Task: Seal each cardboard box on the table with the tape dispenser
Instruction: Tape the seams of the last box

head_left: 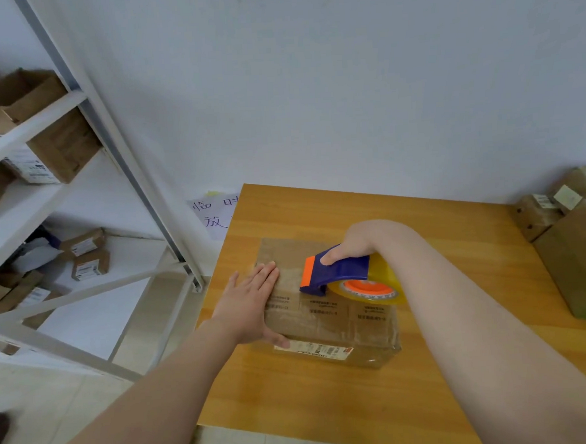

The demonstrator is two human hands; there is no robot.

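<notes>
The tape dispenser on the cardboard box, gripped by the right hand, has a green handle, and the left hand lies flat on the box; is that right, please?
Not quite: in the head view the handle of the tape dispenser is blue, not green. The right hand grips it on the cardboard box, with the left hand flat on the box.

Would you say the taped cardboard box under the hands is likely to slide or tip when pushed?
Probably slides easily: the cardboard box is covered in glossy tape on a smooth wooden table, perhaps why the left hand presses flat on it. Unlikely to tip, being low and wide.
</notes>
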